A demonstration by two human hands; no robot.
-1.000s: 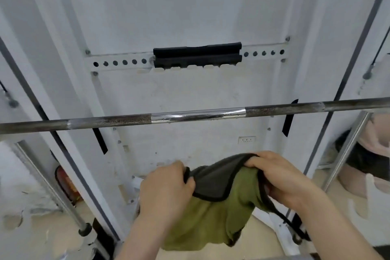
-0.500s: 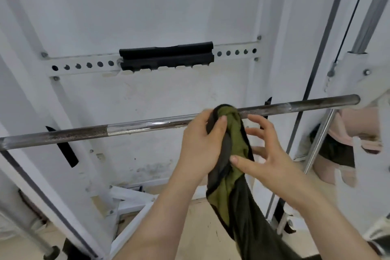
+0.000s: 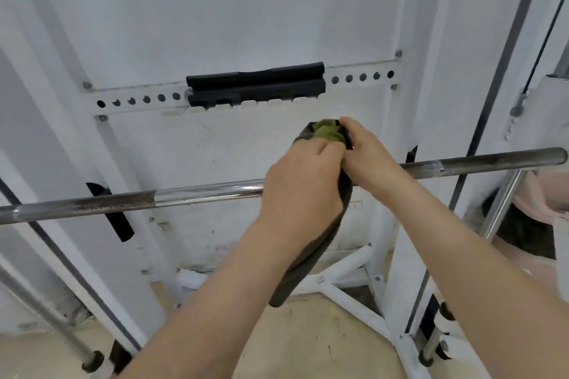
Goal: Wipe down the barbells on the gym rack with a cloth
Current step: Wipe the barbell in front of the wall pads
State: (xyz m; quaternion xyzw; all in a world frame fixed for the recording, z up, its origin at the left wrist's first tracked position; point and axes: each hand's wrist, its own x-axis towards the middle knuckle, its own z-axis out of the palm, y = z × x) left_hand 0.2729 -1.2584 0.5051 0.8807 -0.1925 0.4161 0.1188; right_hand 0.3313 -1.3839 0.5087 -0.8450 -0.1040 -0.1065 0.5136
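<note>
A long steel barbell [image 3: 197, 195] runs across the view, dull and rusty at both ends, shiny chrome in the middle. A green and dark grey cloth [image 3: 328, 132] is bunched on top of the bar near its middle, with a dark tail [image 3: 311, 258] hanging below. My left hand [image 3: 303, 184] is closed over the cloth and the bar from the front. My right hand [image 3: 368, 154] grips the cloth's right side, touching the left hand. The bar section under both hands is hidden.
Behind the bar stands the white rack frame with a perforated crossbar [image 3: 138, 100] carrying a black padded piece [image 3: 255, 84]. White base struts [image 3: 348, 283] cross the beige floor. A slanted chrome guide rod [image 3: 500, 209] and black cable [image 3: 542, 37] are at right.
Both hands raised the cloth from below the bar up onto it. The right hand, open half a second ago, now grips the cloth. The view shifted so the bar's right end shows.
</note>
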